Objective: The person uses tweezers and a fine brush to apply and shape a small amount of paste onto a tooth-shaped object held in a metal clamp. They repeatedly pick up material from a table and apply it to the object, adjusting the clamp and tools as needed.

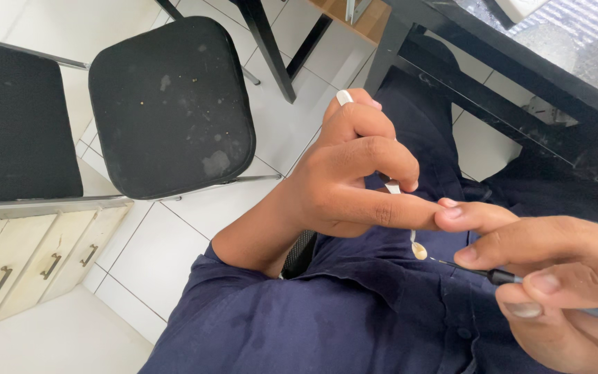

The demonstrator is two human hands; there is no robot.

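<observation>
A small pale, bead-like piece [419,251] hangs on a thin stem just under the left hand's fingers, in the air above the person's lap. The fine dark tip of a slim black tool [500,277] — a thin brush or probe, I cannot tell which — touches its right side.

The left hand [344,183] is curled over from the left, its index finger stretched out toward the right and its thumb and middle finger pinched narrowly on the top of the stem, where a small whitish tab [392,187] shows. A white nail tip [344,97] sits on one raised finger at the top of that hand.

The right hand [555,277] comes in from the right edge and holds the tool in a close pen grip, thumb and fingers pressed tight round the shaft. One fingertip of this hand rests against the end of the left index finger.

Under both hands lies the person's dark navy shirt [354,312], buttoned down the front. To the left stands a black padded chair [171,104] with a dusty seat on a white tiled floor [153,249]; beside it is a cream cabinet [29,263] with three drawers and dark handles. A black table frame [493,62] runs across the upper right.
</observation>
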